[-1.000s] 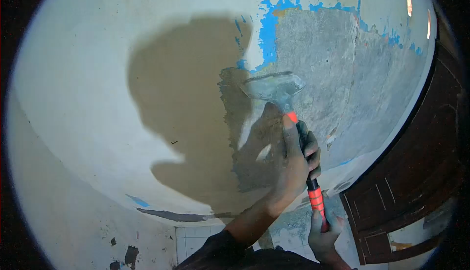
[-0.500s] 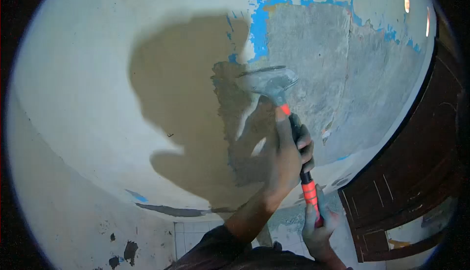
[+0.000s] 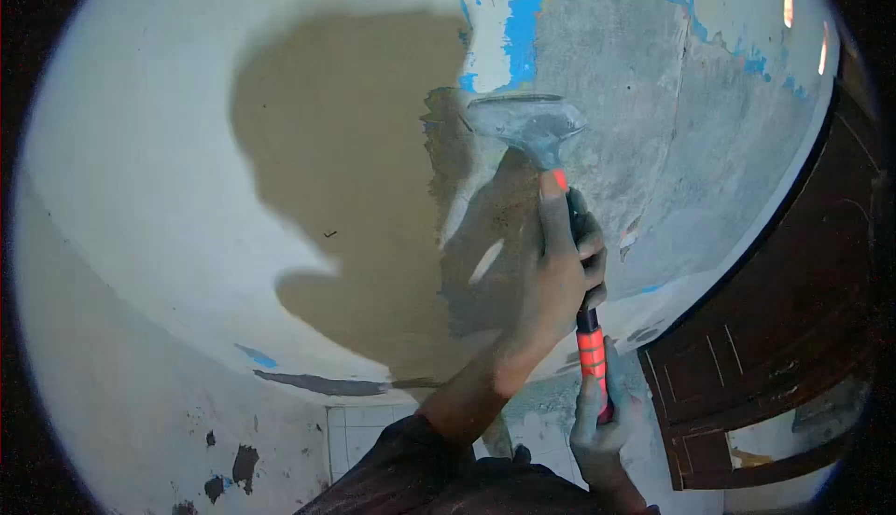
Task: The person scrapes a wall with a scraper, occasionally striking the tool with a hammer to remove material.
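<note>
Scraper (image 3: 528, 123) slightly higher on wall (image 3: 168, 160), nearer blue paint (image 3: 523, 39); left hand (image 3: 565, 263), right hand (image 3: 600, 422) grip handle (image 3: 591, 352).

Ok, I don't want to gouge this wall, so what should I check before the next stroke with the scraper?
1. Left hand wrapped around the scraper just below its head: ok.
2. Right hand supporting the lower end of the red-banded handle: ok.
3. Blade edge lying flat on the wall: cannot tell; contact isn't clear from this angle.
4. Good light on the work: not ok; a large shadow darkens the left border of the bared grey patch.
5. Patch border free of blue paint: not ok; ragged strips line its top.
6. Steady footing: cannot tell; feet aren't clearly visible.
</note>
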`<state>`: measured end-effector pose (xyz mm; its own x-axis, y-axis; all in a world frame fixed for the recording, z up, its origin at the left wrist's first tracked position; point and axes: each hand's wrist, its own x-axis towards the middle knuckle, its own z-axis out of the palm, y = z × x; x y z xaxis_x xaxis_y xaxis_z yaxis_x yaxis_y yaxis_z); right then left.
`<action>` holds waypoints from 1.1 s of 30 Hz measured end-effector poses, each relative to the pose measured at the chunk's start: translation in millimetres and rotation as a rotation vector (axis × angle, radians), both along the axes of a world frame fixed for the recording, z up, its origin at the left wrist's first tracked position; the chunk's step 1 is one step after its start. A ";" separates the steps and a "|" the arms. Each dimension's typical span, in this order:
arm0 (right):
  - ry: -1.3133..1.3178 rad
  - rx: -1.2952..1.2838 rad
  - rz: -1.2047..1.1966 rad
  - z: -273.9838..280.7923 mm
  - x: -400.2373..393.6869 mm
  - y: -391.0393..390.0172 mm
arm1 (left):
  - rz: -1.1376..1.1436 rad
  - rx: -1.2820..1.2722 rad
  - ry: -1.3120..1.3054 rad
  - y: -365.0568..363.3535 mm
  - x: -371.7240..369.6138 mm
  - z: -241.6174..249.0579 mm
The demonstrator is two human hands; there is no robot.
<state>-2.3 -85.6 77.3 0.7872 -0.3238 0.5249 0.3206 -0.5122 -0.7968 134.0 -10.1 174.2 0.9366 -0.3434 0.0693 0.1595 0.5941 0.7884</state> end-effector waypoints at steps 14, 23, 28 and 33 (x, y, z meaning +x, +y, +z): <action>0.092 0.040 0.061 -40.9 17.3 35.3 | -0.091 -0.023 0.038 36.8 7.8 -28.7; 0.191 0.347 0.365 -10.6 8.5 24.5 | -0.332 -0.243 0.006 37.8 -3.6 -32.9; 0.373 0.769 0.537 -8.0 12.6 18.8 | -0.316 -0.133 0.074 29.8 -4.3 -29.8; 0.449 0.734 0.539 7.6 14.6 12.8 | -0.244 -0.135 0.035 25.1 -6.9 -12.1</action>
<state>12.3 -72.8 84.8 0.9991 0.0093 -0.0405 -0.0415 0.2762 -0.9602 127.1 15.0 162.1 0.8300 -0.5489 0.0989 0.3365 0.6342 0.6961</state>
